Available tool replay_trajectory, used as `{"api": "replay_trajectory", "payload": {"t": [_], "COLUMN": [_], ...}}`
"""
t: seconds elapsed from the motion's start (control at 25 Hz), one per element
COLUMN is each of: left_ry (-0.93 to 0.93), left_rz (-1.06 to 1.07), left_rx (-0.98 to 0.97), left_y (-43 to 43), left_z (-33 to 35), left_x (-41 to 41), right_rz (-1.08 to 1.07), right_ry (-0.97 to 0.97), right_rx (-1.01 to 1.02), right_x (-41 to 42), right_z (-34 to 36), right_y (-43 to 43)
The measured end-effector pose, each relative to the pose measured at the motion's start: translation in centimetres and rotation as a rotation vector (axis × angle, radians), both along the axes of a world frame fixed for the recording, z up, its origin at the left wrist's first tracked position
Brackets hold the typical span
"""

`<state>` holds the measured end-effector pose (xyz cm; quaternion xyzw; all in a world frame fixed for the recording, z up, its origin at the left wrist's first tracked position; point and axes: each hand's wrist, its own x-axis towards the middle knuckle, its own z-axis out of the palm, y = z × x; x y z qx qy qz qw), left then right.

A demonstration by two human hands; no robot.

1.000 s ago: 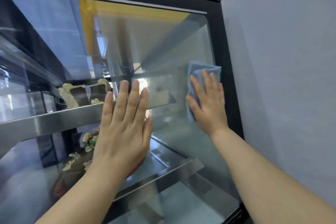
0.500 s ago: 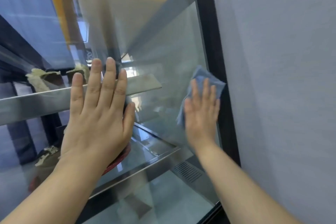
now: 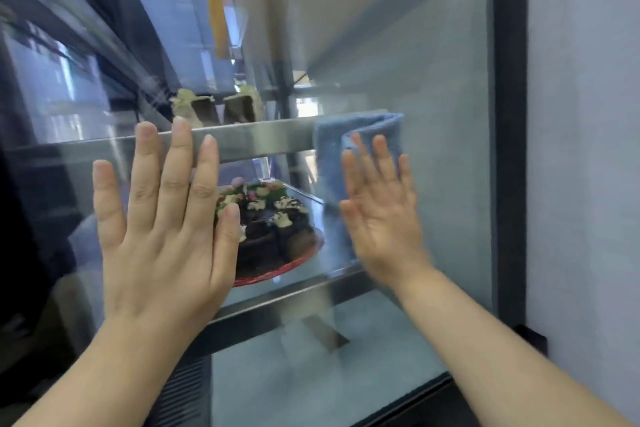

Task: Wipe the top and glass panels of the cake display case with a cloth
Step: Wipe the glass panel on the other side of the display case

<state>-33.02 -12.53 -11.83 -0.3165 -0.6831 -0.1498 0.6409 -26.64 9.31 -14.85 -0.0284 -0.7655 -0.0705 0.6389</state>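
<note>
Pale grey wall (image 3: 581,149) is flanking the black-framed display case (image 3: 509,114) on its right. Left hand (image 3: 162,229) is resting flat, fingers straight, on the glass panel (image 3: 446,80). Right hand (image 3: 381,215), fingers likewise extended, is pressing the blue cloth (image 3: 349,135) against the same panel, just right of the chocolate cake (image 3: 273,229) inside.

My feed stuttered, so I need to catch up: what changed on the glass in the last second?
The right hand slid the blue cloth left across the glass panel, away from the black frame, to overlap the end of the upper shelf. Nothing was taken or let go. The left hand stays flat on the glass, fingertips at the shelf's edge; the right hand still presses the cloth flat.
</note>
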Motion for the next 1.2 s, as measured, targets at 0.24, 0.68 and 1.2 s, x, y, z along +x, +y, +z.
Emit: {"api": "replay_trajectory", "payload": {"t": [0.24, 0.68, 1.2], "left_ry": [-0.034, -0.084, -0.122], "left_rz": [0.039, 0.014, -0.083], "left_rx": [0.003, 0.076, 0.111], "left_y": [-3.6, -11.7, -14.4], "left_z": [-1.1, -1.2, -2.1], "left_x": [-0.7, -3.3, -4.3], "right_rz": [-0.052, -0.07, -0.069], "right_ry": [0.07, 0.014, 0.038], "right_rx": [-0.101, 0.058, -0.011], "right_x": [-2.0, -3.8, -6.9], "right_z": [1.0, 1.9, 1.1], "right_y": [-5.6, -13.2, -22.3]}}
